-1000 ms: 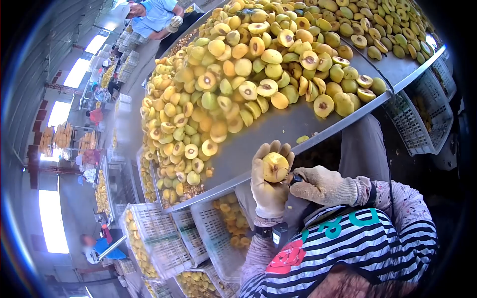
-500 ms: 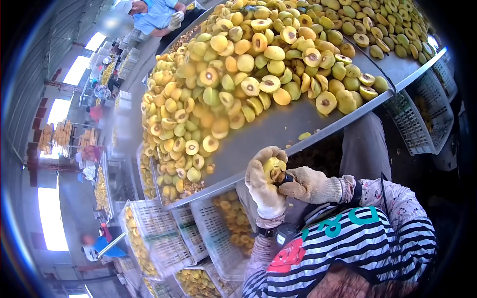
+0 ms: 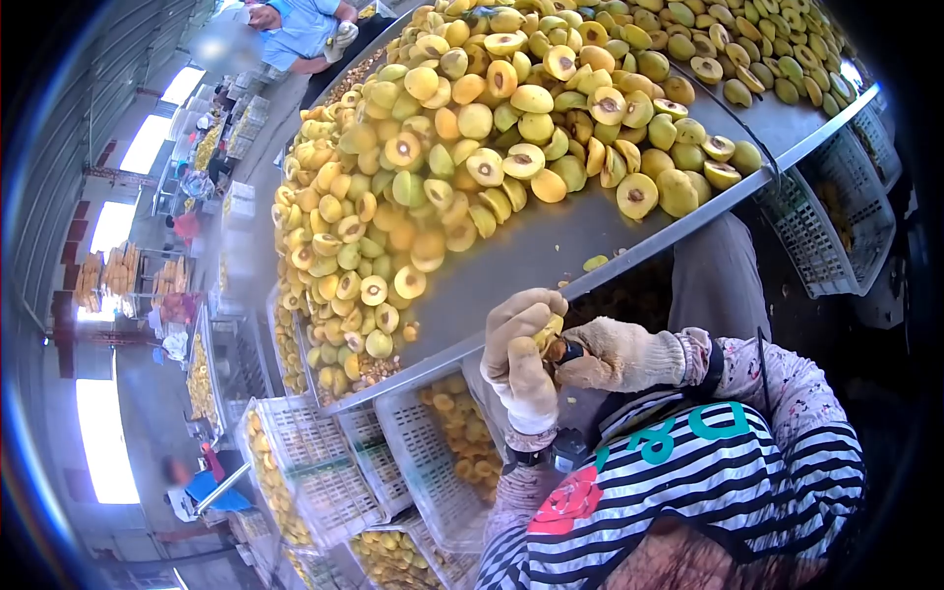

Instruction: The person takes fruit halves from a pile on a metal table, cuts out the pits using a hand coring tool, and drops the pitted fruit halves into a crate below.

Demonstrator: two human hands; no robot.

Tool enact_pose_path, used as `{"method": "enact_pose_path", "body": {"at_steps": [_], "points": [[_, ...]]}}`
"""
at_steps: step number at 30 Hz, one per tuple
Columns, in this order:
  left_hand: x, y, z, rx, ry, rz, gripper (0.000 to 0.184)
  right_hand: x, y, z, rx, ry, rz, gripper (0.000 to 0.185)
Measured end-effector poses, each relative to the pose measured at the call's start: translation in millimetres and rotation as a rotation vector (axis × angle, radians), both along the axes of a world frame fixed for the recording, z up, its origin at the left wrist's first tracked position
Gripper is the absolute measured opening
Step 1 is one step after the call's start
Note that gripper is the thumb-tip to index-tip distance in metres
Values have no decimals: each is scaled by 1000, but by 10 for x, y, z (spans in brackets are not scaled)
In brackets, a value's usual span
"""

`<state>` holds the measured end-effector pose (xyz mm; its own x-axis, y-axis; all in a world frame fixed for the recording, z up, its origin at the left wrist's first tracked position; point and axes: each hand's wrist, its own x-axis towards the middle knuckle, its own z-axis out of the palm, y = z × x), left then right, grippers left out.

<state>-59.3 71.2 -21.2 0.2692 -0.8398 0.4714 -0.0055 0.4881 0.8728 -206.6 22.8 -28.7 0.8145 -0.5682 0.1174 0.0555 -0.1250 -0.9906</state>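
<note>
Near the table's front edge, my left hand [image 3: 523, 356], in a pale glove, is curled around a yellow fruit [image 3: 549, 332], which shows only in part between the fingers. My right hand [image 3: 621, 356], gloved too, is closed on a small dark tool [image 3: 570, 351] whose tip touches the fruit. The working end of the tool is hidden. Beyond both hands, a large heap of halved yellow-green fruit [image 3: 475, 121] lies on the metal table [image 3: 531, 258]. Several halves show brown centres.
Plastic crates of fruit [image 3: 418, 462] stand below the table at the left, and more crates [image 3: 811, 231] at the right. A black cord [image 3: 730, 123] crosses the table. A co-worker in blue [image 3: 303, 34] is at the far side. The metal table edge [image 3: 629, 258] runs just beyond my hands.
My left hand has turned and its fingers have closed over the fruit, which was in full view in the open palm. My right hand has moved slightly left, bringing the tool against the fruit.
</note>
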Motion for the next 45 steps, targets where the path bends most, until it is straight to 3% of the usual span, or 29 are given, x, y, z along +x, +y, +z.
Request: {"method": "enact_pose_path", "body": {"at_steps": [2,5,8,9,12,16,18,20,21,24,25,28,29,36,37,40,42,44,45], "points": [[1,12,0,-52,-97,56,33,-20,17,20,103,66,71,55],[-71,40,21,-54,-173,160,33,-3,19,-54,-9,144,21,60],[-33,30,70,107,346,-95,34,14,78,-102,-4,177,24,63],[55,5,100,123,274,-194,32,-1,65,-63,-46,223,14,63],[32,37,145,143,-13,-10,27,8,65,-53,-67,294,-18,63],[-105,52,85,-11,-6,162,22,72,136,-164,1,148,-96,66],[-23,62,156,132,48,32,23,59,90,-133,-23,170,-62,67],[190,14,169,288,59,-186,23,11,-23,-143,-248,448,29,68],[258,-22,150,346,77,-275,22,-21,-49,-73,-184,398,39,66],[196,-23,186,319,57,-210,20,34,58,-226,-36,163,-58,61],[73,-39,79,125,131,-163,24,59,112,-262,-4,72,-114,60],[-75,-25,51,221,502,-49,30,121,223,-170,93,165,-247,57],[-126,-50,-21,194,418,52,40,127,208,-118,201,189,-233,54],[-96,-62,-71,108,234,108,39,172,174,-116,153,36,-225,48],[-106,-73,-79,92,224,114,39,135,156,-3,244,216,-185,48],[-84,-59,-101,21,179,85,37,76,91,-12,116,187,-103,47],[-32,-19,-120,14,141,34,36,51,24,-17,-155,173,-128,51],[53,-12,-100,47,94,-42,35,-9,-42,43,-193,340,-49,53],[16,-10,-62,10,58,12,34,-1,-35,-1,-111,231,-4,54]]}}
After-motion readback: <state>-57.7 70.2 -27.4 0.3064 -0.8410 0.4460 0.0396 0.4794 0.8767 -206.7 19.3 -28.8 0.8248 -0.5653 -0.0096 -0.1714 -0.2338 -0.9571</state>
